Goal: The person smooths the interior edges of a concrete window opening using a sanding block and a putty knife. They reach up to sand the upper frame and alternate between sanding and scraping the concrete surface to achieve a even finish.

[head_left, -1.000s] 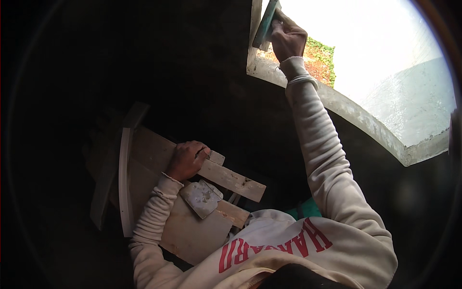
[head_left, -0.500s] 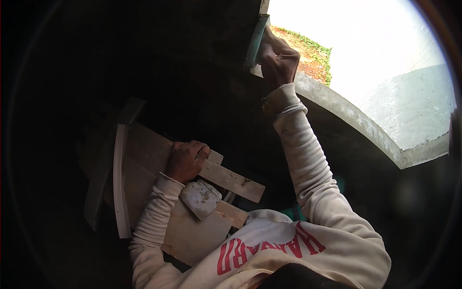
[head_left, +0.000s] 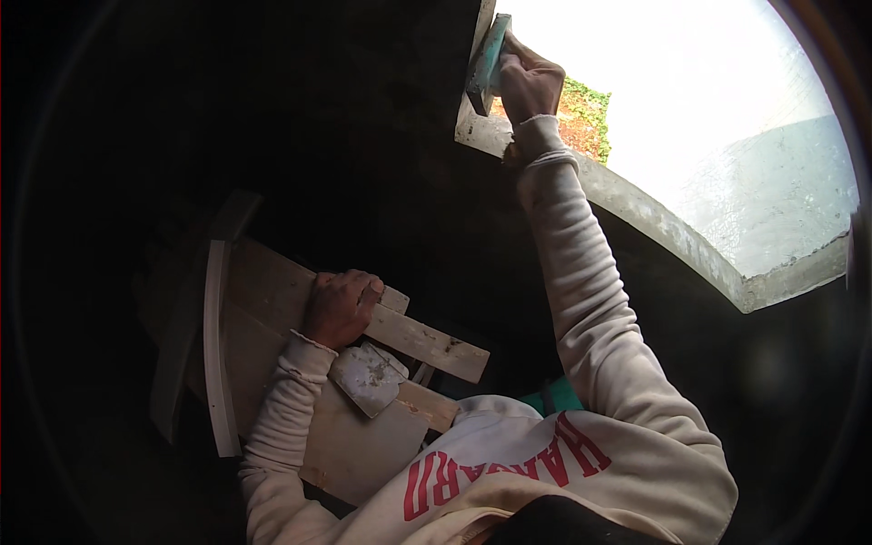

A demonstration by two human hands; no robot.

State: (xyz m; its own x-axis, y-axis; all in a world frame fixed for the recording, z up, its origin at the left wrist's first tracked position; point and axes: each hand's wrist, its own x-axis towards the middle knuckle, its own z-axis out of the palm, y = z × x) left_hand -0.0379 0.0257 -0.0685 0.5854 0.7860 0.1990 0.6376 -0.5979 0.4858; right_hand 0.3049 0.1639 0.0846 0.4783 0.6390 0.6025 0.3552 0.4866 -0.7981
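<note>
Up at the window opening, my right hand (head_left: pixel 534 84) is closed on a narrow teal hand float (head_left: pixel 491 65), held on edge against the grey side of the opening. The float's handle is hidden by my fingers. Lower down on the left, my left hand (head_left: pixel 341 307) curls over the far edge of a wooden board (head_left: pixel 265 283), fingers bent round it. Beside that wrist a plaster-spotted metal trowel blade (head_left: pixel 368 377) lies on the boards.
A rough concrete sill (head_left: pixel 649 209) curves along the bright opening. A short plank (head_left: pixel 431 342) sticks out right of my left hand. A pale straight strip (head_left: pixel 218 350) stands at the boards' left side. Something green (head_left: pixel 554 396) shows behind my right arm. Deep shadow hides the surroundings.
My right hand and the float have moved up along the side of the opening, uncovering its lower corner. My left hand keeps its place on the board; the whole view has shifted slightly.
</note>
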